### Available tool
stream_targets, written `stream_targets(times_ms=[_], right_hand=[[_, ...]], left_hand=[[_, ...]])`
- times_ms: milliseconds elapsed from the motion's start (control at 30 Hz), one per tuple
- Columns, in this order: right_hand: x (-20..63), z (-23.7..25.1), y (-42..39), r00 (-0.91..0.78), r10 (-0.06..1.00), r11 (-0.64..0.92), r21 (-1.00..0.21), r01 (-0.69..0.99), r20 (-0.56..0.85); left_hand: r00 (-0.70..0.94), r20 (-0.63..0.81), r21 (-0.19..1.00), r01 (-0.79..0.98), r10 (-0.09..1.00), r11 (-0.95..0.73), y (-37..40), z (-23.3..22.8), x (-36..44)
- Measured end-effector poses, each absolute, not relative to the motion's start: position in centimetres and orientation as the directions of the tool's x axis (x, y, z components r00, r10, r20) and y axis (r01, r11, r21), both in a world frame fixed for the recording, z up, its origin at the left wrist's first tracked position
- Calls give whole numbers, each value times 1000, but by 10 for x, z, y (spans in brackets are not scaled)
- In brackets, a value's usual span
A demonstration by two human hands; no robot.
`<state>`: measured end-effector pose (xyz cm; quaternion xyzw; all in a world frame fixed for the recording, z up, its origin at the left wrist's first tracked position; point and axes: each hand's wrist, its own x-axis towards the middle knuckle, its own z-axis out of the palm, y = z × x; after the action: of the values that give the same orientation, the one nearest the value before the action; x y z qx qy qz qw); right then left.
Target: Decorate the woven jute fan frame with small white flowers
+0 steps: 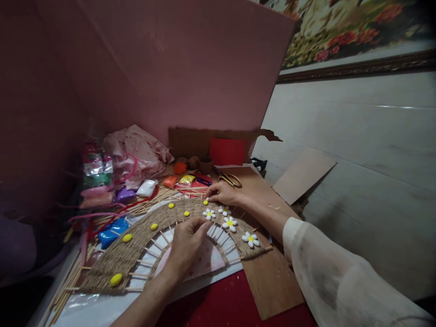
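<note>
Head view: pink board (190, 68) backs a cluttered red surface (231, 304), white tiled wall (368, 150) to the right, framed floral picture (354, 32) above it. Woven jute fan piece (136, 240) lies flat mid-surface on a white sheet (102, 309), stick spokes fanning out from its inner edge. On the weave: yellow dots (116, 279) along the arc, white daisies (230, 223) on the right part. Left hand (185, 245) rests on the inner rim, fingers curled down and pressing the weave, nothing gripped. Right hand (223, 193) sits at the outer top edge, fingers pinched narrow beside a small yellow dot (205, 202) (can't tell if actually held). Scissors (230, 180) just behind the right hand on brown cardboard (272, 281). Clay packets (98, 181) and pink cloth (136, 152) piled at left.
</note>
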<state>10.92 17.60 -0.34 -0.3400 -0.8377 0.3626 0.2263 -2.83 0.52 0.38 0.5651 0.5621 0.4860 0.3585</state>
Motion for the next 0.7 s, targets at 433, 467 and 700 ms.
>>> stream_targets(times_ms=[433, 467, 700], right_hand=[[110, -5, 174, -655, 723, 647, -550, 529, 220], [110, -4, 172, -654, 719, 662, -518, 542, 235], [114, 0, 158, -701, 660, 748, -323, 580, 271]], left_hand=[[-92, 154, 936, 331, 984, -116, 6, 1, -28], [-92, 157, 935, 334, 983, -118, 6, 1, -28], [-101, 183, 922, 362, 978, -136, 8, -1, -28]])
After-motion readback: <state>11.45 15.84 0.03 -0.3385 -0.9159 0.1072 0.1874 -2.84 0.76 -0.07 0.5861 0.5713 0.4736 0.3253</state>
